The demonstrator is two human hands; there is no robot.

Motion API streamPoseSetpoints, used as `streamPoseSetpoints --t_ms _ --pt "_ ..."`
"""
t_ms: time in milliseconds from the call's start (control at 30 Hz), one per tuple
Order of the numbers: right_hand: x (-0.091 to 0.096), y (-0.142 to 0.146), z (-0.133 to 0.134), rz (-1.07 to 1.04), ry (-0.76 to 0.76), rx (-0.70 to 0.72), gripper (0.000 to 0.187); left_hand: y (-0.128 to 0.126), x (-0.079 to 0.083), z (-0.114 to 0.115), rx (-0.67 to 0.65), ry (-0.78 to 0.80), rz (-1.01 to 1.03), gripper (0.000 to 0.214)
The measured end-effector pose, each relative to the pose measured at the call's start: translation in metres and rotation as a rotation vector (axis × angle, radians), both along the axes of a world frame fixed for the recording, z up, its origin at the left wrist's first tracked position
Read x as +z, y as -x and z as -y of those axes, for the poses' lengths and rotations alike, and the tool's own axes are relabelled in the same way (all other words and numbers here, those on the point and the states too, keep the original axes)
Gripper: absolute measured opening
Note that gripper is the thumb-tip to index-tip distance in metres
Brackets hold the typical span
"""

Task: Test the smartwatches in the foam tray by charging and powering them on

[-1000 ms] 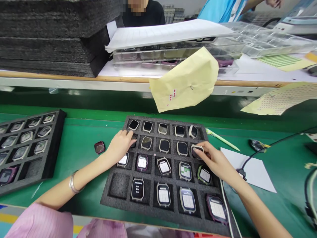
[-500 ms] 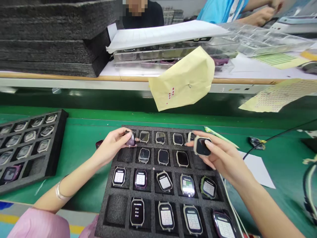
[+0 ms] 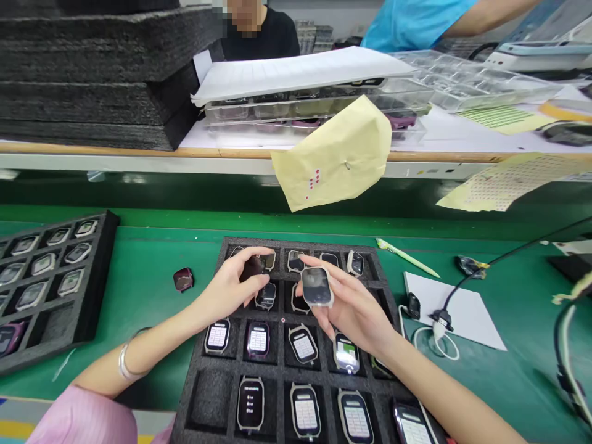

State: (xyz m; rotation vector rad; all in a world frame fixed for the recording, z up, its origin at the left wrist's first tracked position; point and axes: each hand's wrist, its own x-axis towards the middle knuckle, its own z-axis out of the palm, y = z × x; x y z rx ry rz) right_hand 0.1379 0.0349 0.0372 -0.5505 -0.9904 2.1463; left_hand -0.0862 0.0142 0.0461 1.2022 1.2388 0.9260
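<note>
In my right hand [image 3: 354,302] is a silver smartwatch [image 3: 316,286] without a strap, its dark screen facing up, above the middle of the black foam tray [image 3: 209,401]. Closed over the tray's upper left is my left hand [image 3: 231,280], with a dark-screened watch [image 3: 253,267] between thumb and fingers; the fingers partly cover it. Watches sit in most tray pockets; several screens in the lower rows are lit, such as one showing a text list [image 3: 250,404]. A lower-left pocket holds nothing. Left of the tray lies a dark red watch case [image 3: 184,279].
A second foam tray with watches [image 3: 99,290] stands at left. Black foam blocks [image 3: 92,80] and clear plastic trays [image 3: 259,114] occupy the shelf. A green pen [image 3: 407,257], white paper [image 3: 462,314] and cables [image 3: 443,319] lie at right. Two co-workers are behind the shelf.
My right hand has carried the silver watch left from the tray's right side to its middle. My left hand has shifted right with its dark watch, uncovering the dark red case.
</note>
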Motion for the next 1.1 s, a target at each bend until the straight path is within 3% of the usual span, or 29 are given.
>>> streamPoseSetpoints --t_ms 233,533,1100 --pt "-0.004 -0.001 -0.003 -0.024 0.009 0.086 0.036 -0.007 0.001 0.010 -0.070 -0.169 -0.184 0.043" --pt "-0.005 -0.005 -0.016 0.039 -0.070 0.057 0.036 -0.017 -0.003 0.009 -0.116 -0.346 -0.293 0.045" --pt "0.000 -0.006 -0.013 0.130 -0.135 0.014 0.040 -0.016 0.001 0.013 -0.139 -0.247 -0.260 0.039"
